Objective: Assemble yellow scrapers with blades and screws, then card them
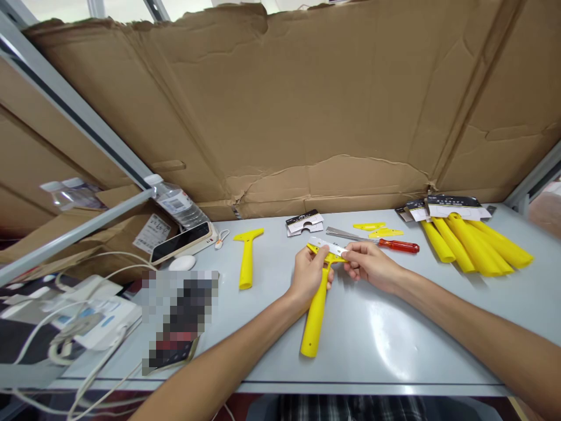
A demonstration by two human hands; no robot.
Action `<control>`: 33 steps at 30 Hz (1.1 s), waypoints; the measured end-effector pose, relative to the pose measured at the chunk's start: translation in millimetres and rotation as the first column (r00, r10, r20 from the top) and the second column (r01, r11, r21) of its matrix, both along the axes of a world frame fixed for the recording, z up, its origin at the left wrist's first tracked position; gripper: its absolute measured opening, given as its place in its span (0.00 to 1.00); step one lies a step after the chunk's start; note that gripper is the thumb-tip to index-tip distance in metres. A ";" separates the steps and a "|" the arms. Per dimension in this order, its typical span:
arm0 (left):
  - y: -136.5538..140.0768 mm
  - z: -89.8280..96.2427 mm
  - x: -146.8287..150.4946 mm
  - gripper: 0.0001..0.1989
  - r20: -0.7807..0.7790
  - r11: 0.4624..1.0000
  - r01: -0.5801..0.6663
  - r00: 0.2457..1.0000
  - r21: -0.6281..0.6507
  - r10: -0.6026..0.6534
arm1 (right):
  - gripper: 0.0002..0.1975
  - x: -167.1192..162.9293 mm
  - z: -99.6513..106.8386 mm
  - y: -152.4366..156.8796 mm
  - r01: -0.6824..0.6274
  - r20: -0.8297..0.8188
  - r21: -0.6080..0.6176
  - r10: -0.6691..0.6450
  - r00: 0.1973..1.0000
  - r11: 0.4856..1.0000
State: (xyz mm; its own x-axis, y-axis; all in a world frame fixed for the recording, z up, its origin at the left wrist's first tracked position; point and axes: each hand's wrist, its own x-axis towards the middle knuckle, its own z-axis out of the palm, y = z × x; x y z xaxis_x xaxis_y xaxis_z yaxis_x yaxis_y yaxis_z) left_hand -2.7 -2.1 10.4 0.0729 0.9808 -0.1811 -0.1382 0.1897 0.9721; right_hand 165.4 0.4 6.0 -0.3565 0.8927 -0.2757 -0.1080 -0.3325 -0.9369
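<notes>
My left hand (308, 272) is closed around the head of a yellow scraper (314, 321), its thumb on top. The scraper's handle points down toward the table's front edge. Along the head lies a thin metal blade (333, 249) with holes. My right hand (374, 268) pinches the blade's right end between thumb and fingers. Just beyond the hands are a red-handled screwdriver (398, 245) and two flat yellow plastic pieces, a rear piece (369, 226) and a front piece (386, 233). A second yellow scraper (247, 263) lies to the left.
Several yellow scrapers (477, 248) with cardboard header cards (458, 207) lie at the right. Folded cards (304, 223) sit at the back. On the left are a pixelated phone (179, 321), white cables (83, 327), a plastic bottle (182, 202) and a cardboard box (131, 225). Cardboard (307, 105) walls the back.
</notes>
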 end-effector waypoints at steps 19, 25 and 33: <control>41.8 5.1 -27.9 0.11 -0.026 0.999 0.037 0.999 0.037 -0.037 | 0.27 32.5 -4.8 24.8 0.004 0.010 -0.015 -0.004 1.000 1.000; 42.6 -1.1 -27.8 0.11 -0.087 0.997 0.000 0.996 0.077 0.006 | 0.22 28.3 -2.5 26.3 0.088 -0.029 -0.056 -0.089 0.996 0.995; 37.7 -5.0 -24.5 0.10 -0.116 0.994 -0.048 0.991 0.095 0.059 | 0.18 25.6 -5.2 25.5 0.144 -0.030 -0.081 -0.147 0.989 0.986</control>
